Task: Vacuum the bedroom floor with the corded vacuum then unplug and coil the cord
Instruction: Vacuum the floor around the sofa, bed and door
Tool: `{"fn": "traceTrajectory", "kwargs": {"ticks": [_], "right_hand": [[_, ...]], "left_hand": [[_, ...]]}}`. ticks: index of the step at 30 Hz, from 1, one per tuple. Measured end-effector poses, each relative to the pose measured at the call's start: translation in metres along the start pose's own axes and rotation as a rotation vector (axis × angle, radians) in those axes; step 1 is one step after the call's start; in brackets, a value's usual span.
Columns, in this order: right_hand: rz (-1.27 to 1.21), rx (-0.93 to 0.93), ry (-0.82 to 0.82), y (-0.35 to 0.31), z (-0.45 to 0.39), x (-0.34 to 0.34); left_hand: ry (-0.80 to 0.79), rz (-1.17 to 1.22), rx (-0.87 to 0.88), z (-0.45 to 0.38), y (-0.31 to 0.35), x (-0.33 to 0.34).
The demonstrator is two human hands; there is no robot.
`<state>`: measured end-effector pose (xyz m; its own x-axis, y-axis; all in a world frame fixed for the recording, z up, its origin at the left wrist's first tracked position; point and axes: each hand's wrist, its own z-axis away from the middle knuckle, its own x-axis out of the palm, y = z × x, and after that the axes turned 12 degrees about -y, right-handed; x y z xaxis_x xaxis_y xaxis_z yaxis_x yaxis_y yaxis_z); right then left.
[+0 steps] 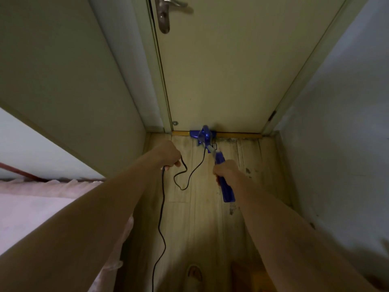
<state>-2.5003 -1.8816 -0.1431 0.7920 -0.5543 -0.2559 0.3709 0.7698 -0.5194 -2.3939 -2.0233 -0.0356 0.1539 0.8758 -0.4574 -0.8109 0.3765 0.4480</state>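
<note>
Forearms: both are stretched forward from the bottom of the head view, above the wooden floor (pixel 202 218), with a slippered foot (pixel 194 275) seen at the lower edge.
Left hand (pixel 168 154): the fingers are curled round the black cord (pixel 161 207), which is held up off the boards.
Right hand (pixel 226 170): it is closed round the blue handle (pixel 226 190) of the corded vacuum.
Vacuum head (pixel 202 134): it is pressed up to the yellow threshold strip (pixel 240 135) at the foot of the closed door (pixel 221 70).
Cord path: a slack loop is seen between the left hand and the wand, lying just beside the vacuum head; the rest trails down past the pink bedding (pixel 31 207) and out of view. The plug is not visible.
Step in hand: the strip of floor along the door is judged to be under way; unplugging and coiling are not yet done.
Doing it well: the head should be kept flat and drawn slowly along the threshold into the dirty right corner (pixel 267 137), where dark marks are visible. The loop should be lifted clear so that it is not run over or sucked in.
Risk: the slack cord could be caught under the head on the return stroke.
</note>
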Motion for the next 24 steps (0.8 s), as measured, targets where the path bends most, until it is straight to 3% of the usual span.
{"fn": "traceTrajectory", "kwargs": {"ticks": [6, 24], "right_hand": [[-0.021, -0.047, -0.044, -0.048, -0.003, 0.002], [0.093, 0.000, -0.034, -0.022, 0.002, 0.006]], "left_hand": [[0.040, 0.039, -0.011, -0.002, 0.008, -0.015], [0.032, 0.111, -0.024, 0.010, -0.019, -0.024]]}}
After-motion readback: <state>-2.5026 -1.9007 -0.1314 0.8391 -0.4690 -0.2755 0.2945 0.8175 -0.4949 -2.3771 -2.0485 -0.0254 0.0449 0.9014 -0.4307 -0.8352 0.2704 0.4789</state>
